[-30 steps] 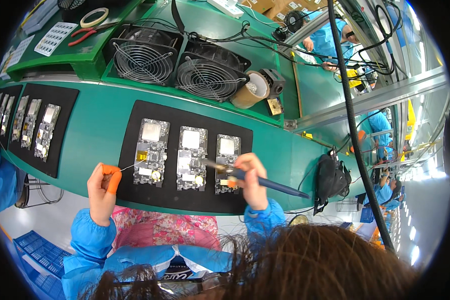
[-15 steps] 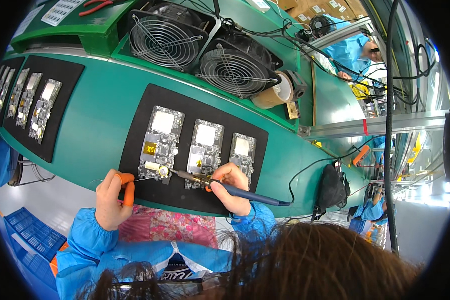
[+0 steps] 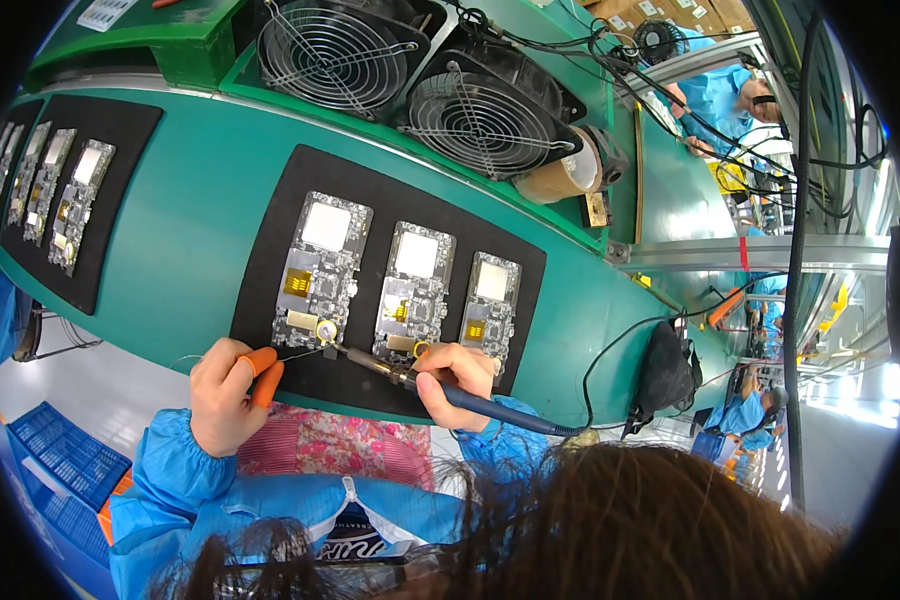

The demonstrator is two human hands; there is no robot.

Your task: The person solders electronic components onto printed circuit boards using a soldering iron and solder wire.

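The left hand (image 3: 228,400) has thumb and forefinger, both in orange covers (image 3: 266,372), pinched on a thin wire (image 3: 295,356). The wire runs rightward to the lower end of the left board (image 3: 322,270), and a loose length of it curves out on the hand's other side. The right hand (image 3: 457,385) is closed around the iron (image 3: 505,412), fingers and thumb near the front of its dark blue handle. The iron slants up to the left, its tip by the round part (image 3: 326,330) at that board's lower right corner, close to the wire's end; whether tip and wire touch is too small to tell.

The left board lies flat on a black mat (image 3: 363,290), with the middle board (image 3: 416,285) and the right board (image 3: 492,290) beside it, well apart from one another. The right hand and iron hide part of the middle board's lower end.

The mat rests on the green counter (image 3: 195,220). Farther left, a second mat (image 3: 130,150) carries more boards. Behind the boards stand two black fans, one at left (image 3: 332,62) and one at right (image 3: 485,125), with a brown tube (image 3: 560,180) next to the right one.
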